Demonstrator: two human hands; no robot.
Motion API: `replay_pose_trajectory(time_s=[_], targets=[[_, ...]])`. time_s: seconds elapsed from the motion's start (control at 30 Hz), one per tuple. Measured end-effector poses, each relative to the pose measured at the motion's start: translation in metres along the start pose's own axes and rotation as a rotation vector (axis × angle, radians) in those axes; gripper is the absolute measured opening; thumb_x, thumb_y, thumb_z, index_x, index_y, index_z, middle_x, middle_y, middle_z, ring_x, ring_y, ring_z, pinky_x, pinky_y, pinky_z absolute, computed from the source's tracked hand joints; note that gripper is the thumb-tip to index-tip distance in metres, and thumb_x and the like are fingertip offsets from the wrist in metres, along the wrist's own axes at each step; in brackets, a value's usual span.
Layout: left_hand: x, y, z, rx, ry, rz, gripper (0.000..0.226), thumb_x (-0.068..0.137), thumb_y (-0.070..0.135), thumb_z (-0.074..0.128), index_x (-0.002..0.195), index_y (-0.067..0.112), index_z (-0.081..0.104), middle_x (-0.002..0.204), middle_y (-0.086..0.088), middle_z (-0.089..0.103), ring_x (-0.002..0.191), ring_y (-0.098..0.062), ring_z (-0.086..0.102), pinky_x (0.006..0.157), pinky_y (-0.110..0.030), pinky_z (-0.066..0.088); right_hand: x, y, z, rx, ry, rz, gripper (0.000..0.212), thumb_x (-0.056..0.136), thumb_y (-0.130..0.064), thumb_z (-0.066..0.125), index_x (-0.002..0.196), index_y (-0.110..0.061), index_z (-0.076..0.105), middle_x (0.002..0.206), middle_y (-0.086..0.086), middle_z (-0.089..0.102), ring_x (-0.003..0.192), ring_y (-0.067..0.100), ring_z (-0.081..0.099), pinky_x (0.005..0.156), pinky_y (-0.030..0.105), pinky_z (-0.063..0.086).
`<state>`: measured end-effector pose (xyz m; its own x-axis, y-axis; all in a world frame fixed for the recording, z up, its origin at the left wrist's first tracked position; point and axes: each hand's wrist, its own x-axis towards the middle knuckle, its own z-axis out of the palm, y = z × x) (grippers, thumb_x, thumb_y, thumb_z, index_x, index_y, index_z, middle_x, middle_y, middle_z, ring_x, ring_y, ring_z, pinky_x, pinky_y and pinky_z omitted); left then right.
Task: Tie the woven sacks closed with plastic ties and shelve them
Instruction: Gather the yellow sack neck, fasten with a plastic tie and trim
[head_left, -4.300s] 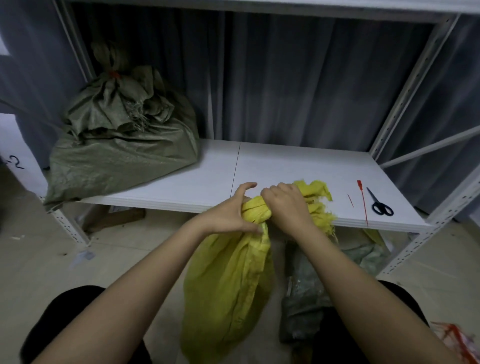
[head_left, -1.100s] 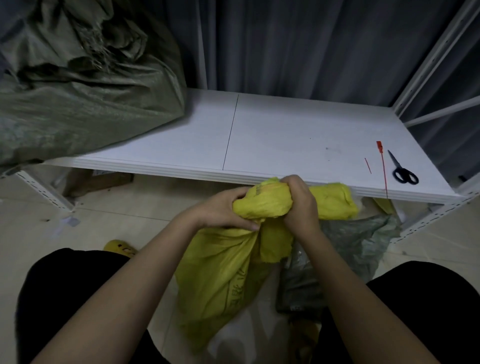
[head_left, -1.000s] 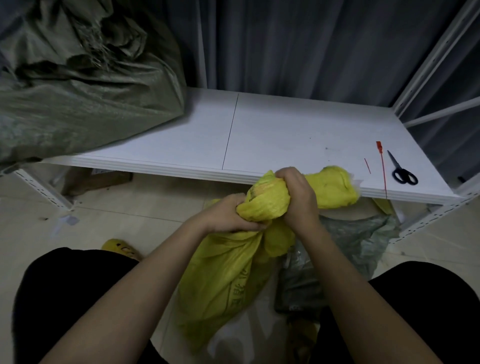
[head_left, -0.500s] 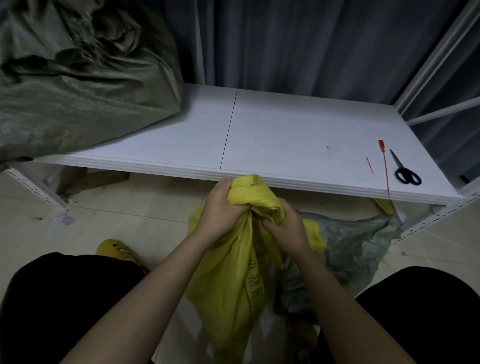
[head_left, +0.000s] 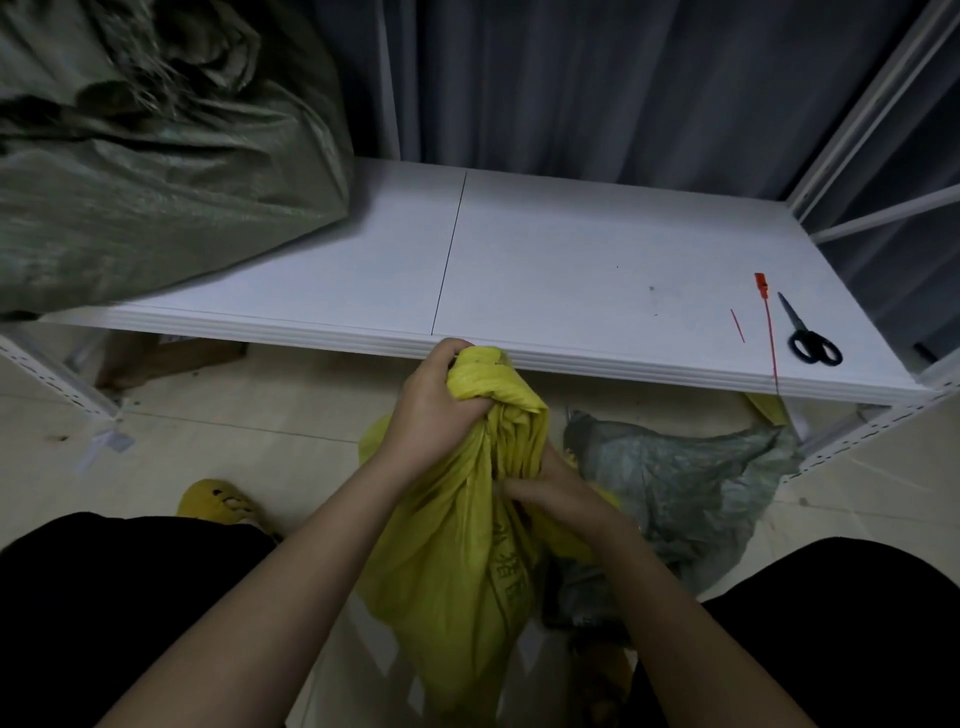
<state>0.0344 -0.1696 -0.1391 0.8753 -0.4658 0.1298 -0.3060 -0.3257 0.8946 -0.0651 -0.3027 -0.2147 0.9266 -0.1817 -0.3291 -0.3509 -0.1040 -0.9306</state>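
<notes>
Our left hand has its fingers curled tight round the gathered neck of the yellow woven sack, just in front of the shelf edge. Lower down, our right hand pinches the bunched yellow fabric, fingers closed on a fold. The sack hangs between our knees towards the tiled floor. Beside it on the floor lies a crumpled grey-green sack, and a yellow slipper shows on the left. On the white shelf a red plastic tie lies just beside black scissors, with a short red offcut near them. At the far left, a filled green woven sack sits on the shelf.
</notes>
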Motion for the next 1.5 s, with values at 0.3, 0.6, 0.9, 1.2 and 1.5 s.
replay_pose_trajectory(time_s=[0.3, 0.6, 0.9, 1.2, 1.5], targets=[[-0.012, 0.030, 0.018, 0.023, -0.040, -0.098, 0.034, 0.082, 0.016, 0.061, 0.112, 0.018, 0.045, 0.100, 0.002, 0.059, 0.089, -0.018, 0.057, 0.070, -0.025, 0.040, 0.007, -0.016, 0.053, -0.149, 0.160, -0.036, 0.082, 0.063, -0.046, 0.081, 0.132, -0.016, 0.050, 0.132, 0.005, 0.055, 0.125, 0.021, 0.049, 0.105, 0.041, 0.040], [-0.021, 0.003, -0.035, -0.239, -0.336, -0.135, 0.095, 0.052, 0.048, 0.068, 0.139, 0.033, 0.030, 0.144, 0.003, 0.032, 0.132, -0.005, 0.033, 0.104, -0.021, 0.031, 0.002, -0.023, 0.064, 0.212, 0.392, -0.175, 0.039, 0.075, -0.006, 0.076, 0.106, -0.022, 0.060, 0.096, -0.020, 0.060, 0.089, -0.005, 0.058, 0.068, 0.000, 0.043], [-0.043, -0.049, -0.013, 0.220, -0.545, -0.147, 0.127, 0.040, 0.070, 0.067, 0.148, 0.023, 0.018, 0.138, 0.017, 0.032, 0.139, -0.017, 0.026, 0.120, -0.045, 0.000, -0.010, -0.020, 0.055, 0.259, 0.004, -0.093, 0.043, 0.078, 0.004, 0.069, 0.096, -0.032, 0.054, 0.099, -0.012, 0.061, 0.089, 0.002, 0.058, 0.076, 0.014, 0.049], [-0.046, -0.043, 0.014, -0.245, -0.324, -0.323, 0.065, 0.063, 0.032, 0.085, 0.120, 0.017, 0.058, 0.111, 0.007, 0.067, 0.101, -0.004, 0.063, 0.086, -0.019, 0.050, -0.004, -0.002, 0.056, -0.212, 0.107, -0.293, 0.038, 0.078, -0.033, 0.066, 0.115, -0.031, 0.056, 0.120, -0.008, 0.056, 0.115, 0.012, 0.053, 0.098, 0.024, 0.045], [-0.039, -0.042, 0.017, -0.272, 0.011, -0.368, 0.019, 0.076, 0.020, 0.076, 0.087, 0.026, 0.062, 0.082, 0.015, 0.064, 0.077, 0.000, 0.061, 0.061, -0.012, 0.048, -0.006, 0.010, 0.028, -0.589, 0.017, 0.021, 0.130, 0.043, -0.083, 0.066, 0.148, -0.034, 0.006, 0.154, -0.006, 0.021, 0.142, 0.016, 0.016, 0.117, 0.046, 0.008]])
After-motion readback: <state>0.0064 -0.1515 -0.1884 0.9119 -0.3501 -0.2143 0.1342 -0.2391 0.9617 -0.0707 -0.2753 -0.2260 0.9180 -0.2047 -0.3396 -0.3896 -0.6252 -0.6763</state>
